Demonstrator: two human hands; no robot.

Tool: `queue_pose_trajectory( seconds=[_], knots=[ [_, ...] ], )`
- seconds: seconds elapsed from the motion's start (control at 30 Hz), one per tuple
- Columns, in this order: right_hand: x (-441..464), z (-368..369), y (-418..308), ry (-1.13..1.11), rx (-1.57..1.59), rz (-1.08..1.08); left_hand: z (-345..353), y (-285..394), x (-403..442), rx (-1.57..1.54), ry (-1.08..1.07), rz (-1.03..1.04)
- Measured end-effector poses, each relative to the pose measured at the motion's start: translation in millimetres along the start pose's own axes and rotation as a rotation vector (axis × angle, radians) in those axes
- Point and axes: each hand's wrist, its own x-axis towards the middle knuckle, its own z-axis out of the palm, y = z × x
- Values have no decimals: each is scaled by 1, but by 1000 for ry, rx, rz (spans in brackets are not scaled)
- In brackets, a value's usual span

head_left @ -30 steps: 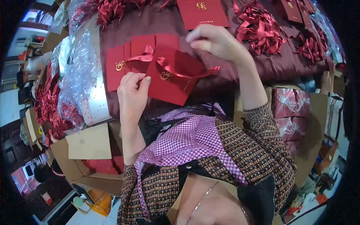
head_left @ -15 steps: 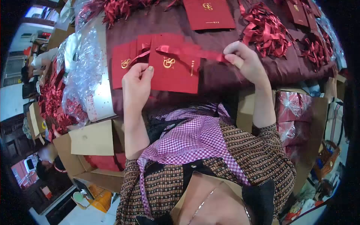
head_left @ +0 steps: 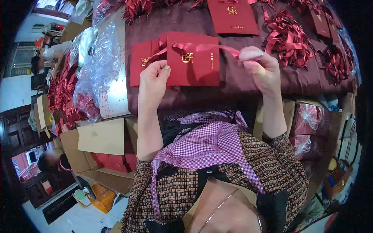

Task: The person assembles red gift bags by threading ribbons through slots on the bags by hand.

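A red card bag (head_left: 194,72) with gold lettering lies over other red bags (head_left: 140,52) on the dark cloth. My left hand (head_left: 154,79) pinches its left edge between thumb and fingers. From the bag's top a red ribbon (head_left: 202,47) runs right to my right hand (head_left: 258,66), whose thumb and fingers are closed on its end. Another ribbon piece passes just above my left fingers.
Another red bag (head_left: 234,19) lies at the back, beside a heap of red ribbons (head_left: 289,39). Clear plastic wrap (head_left: 99,58) is at left. Open cartons with red packs (head_left: 307,116) stand below the table edge. Two other people show at far left.
My right hand has moved from above the bag out to its right, pulling the ribbon straighter. The bag, tilted before, now lies level, with my left hand still on its edge.
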Motion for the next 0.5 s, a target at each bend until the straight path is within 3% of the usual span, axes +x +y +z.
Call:
queue_pose_trajectory(
  seconds=[0.1, 0.13, 0.23, 0.33, 0.4, 0.5],
  knots=[
    [1, 15, 1, 111, -223, -18, 3, 7, -4, -66, -12, -35],
    [4, 20, -6, 47, -333, -94, 2, 8, -5, -66, -12, -35],
    [11, 30, 0, -101, -247, -252, 1, 9, -6, -25, -65, -35],
    [5, 39, 7, -232, 110, -40, 2, 6, -5, -26, -83, -28],
    [5, 50, 3, -213, -125, 37, 3, 4, -4, -29, -108, -22],
    [9, 64, 16, -295, -229, -32, 5, -2, -4, -30, -74, -30]
  ],
)
